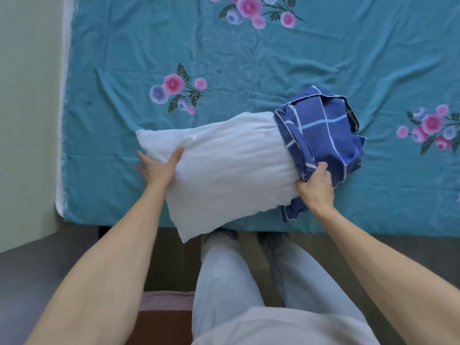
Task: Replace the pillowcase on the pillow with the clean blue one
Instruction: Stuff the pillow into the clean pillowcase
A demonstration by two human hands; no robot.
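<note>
A bare white pillow (pixel 224 168) lies slantwise on the near part of the bed, one corner hanging over the edge. A blue checked pillowcase (pixel 326 130) is bunched over its right end, covering only that end. My left hand (pixel 159 165) holds the pillow's left end, thumb on top and fingers behind the edge. My right hand (pixel 316 185) grips the bunched hem of the blue pillowcase at the pillow's near right side.
The bed carries a teal sheet with pink and blue flowers (pixel 249 75). A pale wall (pixel 25 95) runs along the left side. My legs in light trousers (pixel 236 282) stand against the bed's near edge on a dark floor. A pinkish-brown thing (pixel 164 312) lies low at the left.
</note>
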